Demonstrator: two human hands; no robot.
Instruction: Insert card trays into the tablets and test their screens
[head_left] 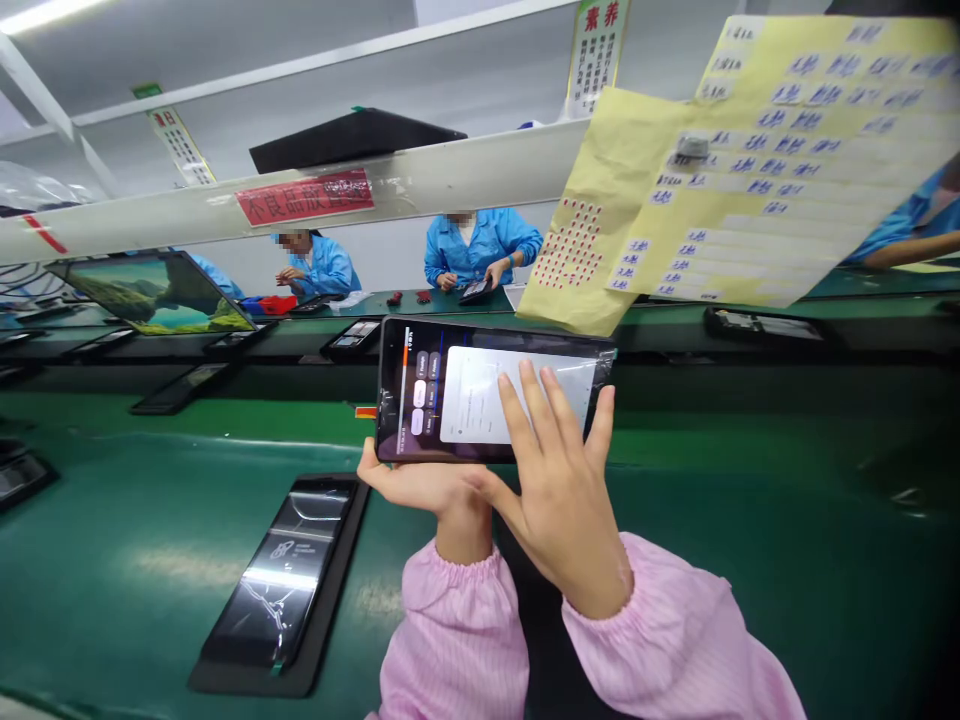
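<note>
A black tablet with its screen lit is held up above the bench, lying sideways. My left hand supports it from below, with the fingers mostly hidden behind it. Over the right part of the screen, my right hand is spread with its fingertips on or just above the glass. A small orange tab sticks out at the tablet's left edge. Lower left on the green bench lies another tablet, its screen dark and glossy, on a black board.
Several devices, one a black tablet, lie along the far side. A large screen stands at the left. Yellow sheets hang at the upper right from a white rail. Across the bench, a person in blue holds a device.
</note>
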